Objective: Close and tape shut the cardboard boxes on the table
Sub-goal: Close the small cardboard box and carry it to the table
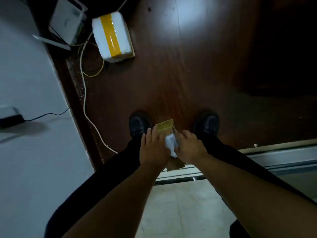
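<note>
Between my shoes, my left hand (153, 148) and right hand (187, 146) clasp a small cardboard box (167, 128), fingers curled around it, white stuff (171, 143) bulging between them. Farther off on the dark wooden floor (197, 69) sits a white box (112, 36) banded with yellow tape (111, 36).

Home or small office: dark wood floor (197, 74), router (68, 21), loose cables (84, 100)

Small box (165, 126) held between left hand (152, 148) and right hand (189, 146), over floor (188, 74), a shoe (139, 123) either side. Taped box (112, 36) far ahead-left of hands; cable (84, 100) left.
</note>
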A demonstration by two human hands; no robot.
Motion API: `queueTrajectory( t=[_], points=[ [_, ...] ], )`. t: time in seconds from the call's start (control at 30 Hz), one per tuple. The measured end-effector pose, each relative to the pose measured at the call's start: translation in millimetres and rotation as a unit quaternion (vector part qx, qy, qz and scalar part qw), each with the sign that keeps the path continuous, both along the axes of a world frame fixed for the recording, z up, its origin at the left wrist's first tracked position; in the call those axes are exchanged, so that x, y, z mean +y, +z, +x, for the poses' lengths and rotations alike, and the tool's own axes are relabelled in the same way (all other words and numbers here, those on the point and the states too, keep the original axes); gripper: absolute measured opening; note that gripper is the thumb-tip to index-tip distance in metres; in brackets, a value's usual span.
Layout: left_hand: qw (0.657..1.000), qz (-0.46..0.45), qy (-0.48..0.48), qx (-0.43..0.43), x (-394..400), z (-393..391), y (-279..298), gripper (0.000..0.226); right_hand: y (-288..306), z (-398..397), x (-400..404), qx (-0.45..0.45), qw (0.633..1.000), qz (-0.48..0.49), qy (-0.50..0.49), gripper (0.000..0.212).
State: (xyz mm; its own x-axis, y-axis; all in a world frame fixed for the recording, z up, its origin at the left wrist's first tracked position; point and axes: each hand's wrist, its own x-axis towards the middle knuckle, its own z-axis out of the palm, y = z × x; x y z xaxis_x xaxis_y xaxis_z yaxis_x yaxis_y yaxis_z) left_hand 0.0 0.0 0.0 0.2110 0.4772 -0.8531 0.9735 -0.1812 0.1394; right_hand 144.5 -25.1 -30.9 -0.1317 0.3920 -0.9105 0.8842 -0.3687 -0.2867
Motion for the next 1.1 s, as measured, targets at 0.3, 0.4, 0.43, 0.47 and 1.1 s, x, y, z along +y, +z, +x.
queueTrajectory(
  t=[0.3,0.4,0.43,0.47,1.1],
  points=[
    [0.998,-0.010,-0.051,0.019,-7,-12,-53,0.064,-75,-25,-15,0.009,0.990,-0.110,-0.083,0.064],
    [0.998,0.007,-0.065,0.011,-7,-17,-61,0.067,-85,-24,-12,0.023,0.991,-0.103,-0.078,0.055],
    [0.998,0.026,-0.063,0.004,-5,-19,-64,0.064,-86,-21,-9,0.026,0.991,-0.094,-0.086,0.052],
    [0.997,0.052,-0.055,-0.003,-3,-20,-67,0.061,-86,-17,-6,0.025,0.991,-0.079,-0.101,0.050],
    [0.935,0.153,0.313,-0.072,87,20,-85,0.073,-68,50,89,-0.094,0.912,0.172,-0.361,0.036]
  ],
)
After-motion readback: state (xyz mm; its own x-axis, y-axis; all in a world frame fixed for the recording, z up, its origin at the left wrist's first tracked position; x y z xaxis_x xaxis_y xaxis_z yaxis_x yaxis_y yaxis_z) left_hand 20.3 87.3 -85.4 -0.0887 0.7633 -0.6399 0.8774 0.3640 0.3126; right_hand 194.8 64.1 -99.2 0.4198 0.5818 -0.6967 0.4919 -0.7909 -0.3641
